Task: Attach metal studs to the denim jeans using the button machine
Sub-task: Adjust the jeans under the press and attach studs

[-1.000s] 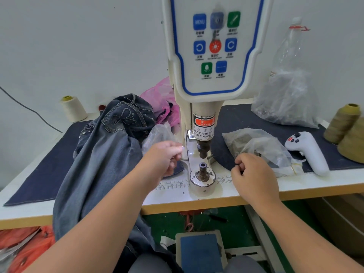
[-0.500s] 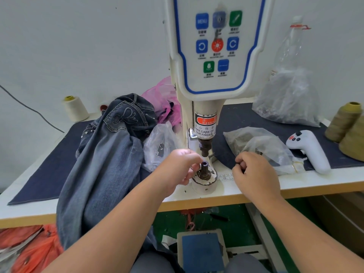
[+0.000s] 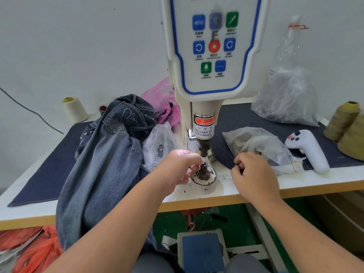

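Both grips curled: left hand [image 3: 180, 166] at lower die [image 3: 203, 170] (contents unclear); right hand [image 3: 254, 174] beside; jeans [image 3: 102, 164] left.

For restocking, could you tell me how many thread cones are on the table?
3: a cream cone back left, two olive cones at the right edge; others may be out of frame.

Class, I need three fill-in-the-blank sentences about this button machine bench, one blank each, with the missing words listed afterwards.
1. The left hand has its fingertips at the lower die of the ______ machine.
2. The denim jeans hang over the table's front edge on the ______ side of the machine.
3. The white handheld controller lies on the dark ______ mat.

Missing words: button; left; blue
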Demonstrator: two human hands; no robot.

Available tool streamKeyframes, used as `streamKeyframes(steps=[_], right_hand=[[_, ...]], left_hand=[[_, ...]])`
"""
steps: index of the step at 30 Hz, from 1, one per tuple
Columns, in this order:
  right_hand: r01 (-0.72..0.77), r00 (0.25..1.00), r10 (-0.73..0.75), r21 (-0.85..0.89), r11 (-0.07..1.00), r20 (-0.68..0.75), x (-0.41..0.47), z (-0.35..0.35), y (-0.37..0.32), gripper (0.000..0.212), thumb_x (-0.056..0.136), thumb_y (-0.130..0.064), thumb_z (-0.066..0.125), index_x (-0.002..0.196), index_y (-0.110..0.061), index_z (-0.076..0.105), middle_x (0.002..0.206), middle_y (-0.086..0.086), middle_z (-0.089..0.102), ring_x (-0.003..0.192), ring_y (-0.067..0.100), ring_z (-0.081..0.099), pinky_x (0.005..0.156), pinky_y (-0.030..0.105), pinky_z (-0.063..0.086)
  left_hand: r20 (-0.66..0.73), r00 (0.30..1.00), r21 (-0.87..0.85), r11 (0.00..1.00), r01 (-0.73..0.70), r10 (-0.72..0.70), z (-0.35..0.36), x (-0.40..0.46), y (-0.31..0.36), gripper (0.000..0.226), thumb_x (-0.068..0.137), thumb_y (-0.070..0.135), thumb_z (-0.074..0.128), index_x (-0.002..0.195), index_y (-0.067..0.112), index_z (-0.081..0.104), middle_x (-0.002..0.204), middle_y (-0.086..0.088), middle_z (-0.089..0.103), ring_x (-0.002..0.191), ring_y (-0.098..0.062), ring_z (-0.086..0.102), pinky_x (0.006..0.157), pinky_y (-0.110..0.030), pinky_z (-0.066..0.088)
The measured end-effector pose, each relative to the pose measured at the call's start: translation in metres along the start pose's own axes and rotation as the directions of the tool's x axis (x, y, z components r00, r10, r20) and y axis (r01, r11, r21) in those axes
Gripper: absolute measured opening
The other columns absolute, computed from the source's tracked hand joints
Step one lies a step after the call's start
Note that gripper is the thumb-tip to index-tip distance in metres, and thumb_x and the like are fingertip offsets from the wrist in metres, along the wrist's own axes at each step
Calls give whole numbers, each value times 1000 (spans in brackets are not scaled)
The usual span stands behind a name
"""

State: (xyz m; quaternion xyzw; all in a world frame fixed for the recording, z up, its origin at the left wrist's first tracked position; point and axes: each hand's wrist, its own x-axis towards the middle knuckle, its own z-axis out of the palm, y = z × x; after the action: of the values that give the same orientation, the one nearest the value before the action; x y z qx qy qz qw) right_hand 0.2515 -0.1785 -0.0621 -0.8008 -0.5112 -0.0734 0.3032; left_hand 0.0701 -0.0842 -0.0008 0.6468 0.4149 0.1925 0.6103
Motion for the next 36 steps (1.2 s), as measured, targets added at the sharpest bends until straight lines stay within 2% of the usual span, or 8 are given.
streamKeyframes(steps=[7, 15, 22, 25, 27, 30, 33, 36], right_hand=[[-2, 1000, 2, 2, 1000, -1, 0, 0, -1, 4, 86, -17, 61, 87, -21, 63, 75, -11, 52, 74, 11, 49, 54, 17, 29], [0, 1000, 0, 2, 1000, -8, 0, 0, -1, 5, 85, -16, 63, 84, -21, 63, 73, -12, 51, 72, 10, 49, 53, 17, 28], [-4, 1000, 4, 10, 1000, -6, 0, -1, -1, 6, 85, -14, 63, 85, -20, 63, 74, -11, 51, 72, 11, 48, 53, 19, 29], [-2, 1000, 2, 2, 1000, -6, 0, 0, -1, 5, 85, -15, 63, 85, -20, 64, 74, -11, 52, 73, 10, 48, 54, 18, 29], [0, 1000, 0, 3, 1000, -8, 1, 0, -1, 5, 85, -15, 63, 85, -20, 64, 74, -12, 52, 73, 10, 48, 54, 17, 28], [5, 1000, -5, 7, 1000, -9, 1, 0, -1, 6, 84, -13, 64, 84, -19, 65, 73, -12, 52, 72, 11, 48, 53, 18, 29], [2, 1000, -2, 8, 1000, -11, 0, -1, -1, 7, 83, -11, 64, 83, -19, 65, 71, -11, 52, 70, 11, 48, 52, 19, 30], [1, 1000, -1, 1, 1000, -9, 0, -1, -2, 7, 82, -12, 65, 84, -19, 66, 71, -11, 53, 70, 10, 48, 53, 17, 29]], left_hand=[[19, 999, -76, 996, 46, -45, 0, 1, 0, 21, 84, 7, 57, 67, 15, 47, 54, 4, 44, 42, -9, 31, 47, -22, 21], [-20, 968, -167, 956, 243, -250, -2, 3, 9, 11, 79, 7, 65, 88, 12, 61, 61, 1, 50, 43, -8, 28, 46, -20, 18], [76, 996, -221, 974, 53, -37, -14, 3, 4, 22, 90, 3, 54, 73, 16, 51, 52, 9, 42, 45, -8, 27, 41, -19, 22], [-214, 973, 55, 995, -81, 91, -42, 6, 9, 21, 90, 7, 55, 72, 17, 56, 47, 12, 46, 44, -10, 35, 41, -20, 28], [-505, 791, 437, 893, -111, 345, -69, 9, 12, 14, 84, 12, 60, 76, 22, 64, 64, 12, 63, 58, -12, 54, 51, -24, 41], [-538, 520, 812, 573, 111, 663, -115, 18, 9, 20, 83, 17, 63, 102, 12, 67, 108, -10, 63, 103, -34, 55, 86, -41, 44], [-648, 495, 757, 560, 336, 579, -155, 35, 7, 56, 79, 28, 71, 127, 5, 51, 129, -21, 49, 120, -42, 44, 98, -52, 36], [-729, 604, 645, 617, 451, 321, -184, 51, -3, 87, 72, 47, 78, 137, 7, 37, 136, -20, 47, 126, -45, 43, 102, -56, 38]])
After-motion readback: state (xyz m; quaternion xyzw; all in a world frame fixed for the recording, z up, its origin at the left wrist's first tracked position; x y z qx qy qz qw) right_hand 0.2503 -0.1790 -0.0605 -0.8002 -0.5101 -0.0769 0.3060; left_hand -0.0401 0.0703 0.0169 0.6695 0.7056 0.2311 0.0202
